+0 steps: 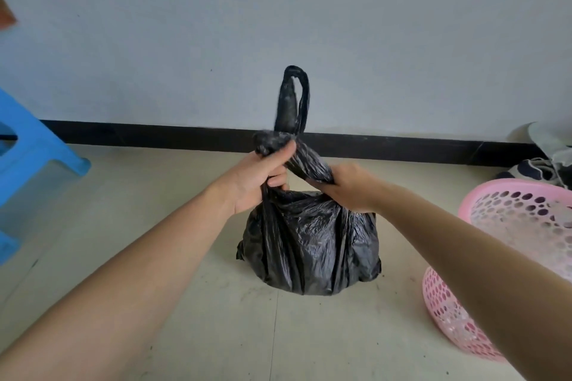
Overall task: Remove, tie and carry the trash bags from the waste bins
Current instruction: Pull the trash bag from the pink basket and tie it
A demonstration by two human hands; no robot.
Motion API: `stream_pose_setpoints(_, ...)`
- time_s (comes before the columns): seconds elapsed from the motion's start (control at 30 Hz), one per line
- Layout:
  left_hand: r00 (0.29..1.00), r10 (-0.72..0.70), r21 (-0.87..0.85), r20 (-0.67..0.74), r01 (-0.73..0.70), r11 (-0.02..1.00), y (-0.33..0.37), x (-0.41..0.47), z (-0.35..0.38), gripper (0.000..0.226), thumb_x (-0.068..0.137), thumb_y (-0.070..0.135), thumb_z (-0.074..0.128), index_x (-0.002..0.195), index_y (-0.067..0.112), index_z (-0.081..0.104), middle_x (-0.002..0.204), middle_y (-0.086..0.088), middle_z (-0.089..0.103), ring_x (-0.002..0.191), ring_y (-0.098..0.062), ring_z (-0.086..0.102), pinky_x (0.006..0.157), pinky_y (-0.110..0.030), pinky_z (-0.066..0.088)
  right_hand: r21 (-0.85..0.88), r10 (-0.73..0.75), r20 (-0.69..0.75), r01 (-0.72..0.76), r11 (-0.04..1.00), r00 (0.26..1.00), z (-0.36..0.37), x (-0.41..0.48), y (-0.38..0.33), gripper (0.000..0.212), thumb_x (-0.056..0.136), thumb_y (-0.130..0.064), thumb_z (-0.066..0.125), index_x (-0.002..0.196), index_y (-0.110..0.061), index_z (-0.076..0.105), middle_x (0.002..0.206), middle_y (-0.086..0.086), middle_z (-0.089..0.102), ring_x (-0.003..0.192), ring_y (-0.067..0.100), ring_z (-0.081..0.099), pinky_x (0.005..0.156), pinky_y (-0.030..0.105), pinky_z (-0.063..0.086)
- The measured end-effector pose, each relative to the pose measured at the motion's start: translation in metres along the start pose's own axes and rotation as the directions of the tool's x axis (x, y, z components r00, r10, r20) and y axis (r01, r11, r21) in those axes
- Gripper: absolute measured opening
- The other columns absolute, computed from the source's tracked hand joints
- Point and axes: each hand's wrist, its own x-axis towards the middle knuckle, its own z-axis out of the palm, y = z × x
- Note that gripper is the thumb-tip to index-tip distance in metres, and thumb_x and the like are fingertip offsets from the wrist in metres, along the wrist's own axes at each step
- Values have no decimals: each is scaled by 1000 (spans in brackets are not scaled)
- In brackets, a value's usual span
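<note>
Blue stool (34,161) far off to the left of the fingers, well apart from the work, no part in the coming move.

Left hand (257,178) raised over the black trash bag (309,244), fingers (277,181) curled shut around one twisted handle, thumb pressed along the top. From that fist, a loop (294,96) of black plastic standing up and slightly away, its long axis near upright.

Between the two fists, a short twisted strand (309,164) running slantwise, high at the left fingers and lower at the right ones. Likely the crossing of the two handles, a knot half made; cannot tell whether one end has passed under yet.

Right hand (346,187) just beside the left, a little lower, fingers closed on the low end of that strand; fingertips hidden behind the hand.

Bag body directly below both fists, resting on the floor (216,334), mouth gathered up toward the fingers.

Probably next: drawing the fists apart along that slanted axis to cinch. Both hands about equally near the crossing; upright loop nearer the left.

Pink perforated waste bin (458,315) lying tipped to the right of the right forearm, apart from the bag.
</note>
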Motion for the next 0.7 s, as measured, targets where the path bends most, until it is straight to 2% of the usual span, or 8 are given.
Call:
stream_pose_setpoints(0.07, 991, -29, -75, -133, 19, 997, 1, 2, 9, 39, 92, 45, 64, 68, 18, 52, 56, 2, 27, 57, -17, 38, 63, -29, 51, -5, -7, -13, 7, 1000, 1000, 0, -2, -4, 30, 98, -54, 48, 84, -28, 53, 73, 3, 61, 65, 18, 56, 61, 34, 43)
stream_pose_setpoints(0.17, 964, -57, -240, -258, -7, 971, 3, 6, 10, 50, 98, 46, 54, 62, 13, 48, 64, -5, 42, 69, -23, 52, 58, -28, 56, 22, -35, -44, 36, 999, 998, 0, -10, -4, 40, 96, -57, 49, 92, -19, 58, 77, 6, 64, 67, 20, 58, 59, 34, 42)
stream_pose_setpoints(0.27, 948, -66, -293, -312, -29, 956, 5, 3, -2, 38, 96, 42, 61, 68, 19, 50, 53, 4, 31, 51, -14, 34, 49, -24, 46, 72, -41, -65, 46, 996, 997, 0, -15, 0, 34, 102, -46, 45, 86, -19, 57, 70, 4, 57, 63, 22, 53, 57, 36, 37)
stream_pose_setpoints(0.37, 983, -116, -137, -141, 97, 986, 3, -3, -20, 29, 82, 37, 79, 80, 23, 53, 52, 9, 27, 48, -9, 21, 48, -21, 33, 60, -45, -88, 51, 997, 995, -1, -18, 2, 26, 104, -34, 42, 90, -17, 56, 74, 3, 58, 68, 22, 53, 62, 39, 42)
stream_pose_setpoints(0.43, 983, -182, -19, 11, 182, 983, 2, -9, -30, 39, 68, 36, 89, 83, 23, 56, 58, 8, 33, 52, -9, 27, 52, -21, 37, 56, -47, -79, 51, 997, 996, -1, -21, -3, 21, 105, -30, 41, 95, -17, 55, 81, 4, 60, 75, 24, 55, 69, 40, 45)
stream_pose_setpoints(0.53, 950, -241, 51, 197, 236, 971, -4, -17, -33, 52, 46, 31, 100, 78, 19, 61, 61, 4, 44, 56, -11, 42, 64, -25, 46, 51, -56, -39, 58, 997, 998, 1, -21, -13, 22, 106, -28, 40, 95, -14, 54, 83, 5, 58, 76, 23, 54, 65, 35, 40)
stream_pose_setpoints(0.63, 927, -236, 75, 292, 224, 972, -11, -18, -31, 61, 47, 33, 100, 88, 16, 59, 60, 1, 46, 60, -15, 55, 73, -33, 44, 49, -45, 31, 44, 998, 998, 5, -20, -22, 25, 106, -32, 38, 97, -16, 55, 82, 2, 58, 76, 21, 54, 62, 30, 38)
stream_pose_setpoints(0.7, 902, -224, 83, 368, 208, 974, -11, -17, -29, 70, 50, 39, 98, 99, 15, 53, 66, 1, 45, 64, -15, 54, 73, -31, 46, 111, 15, 59, -21, 994, 998, 4, -20, -25, 31, 106, -35, 38, 102, -12, 58, 79, 2, 57, 72, 20, 54, 60, 31, 38)
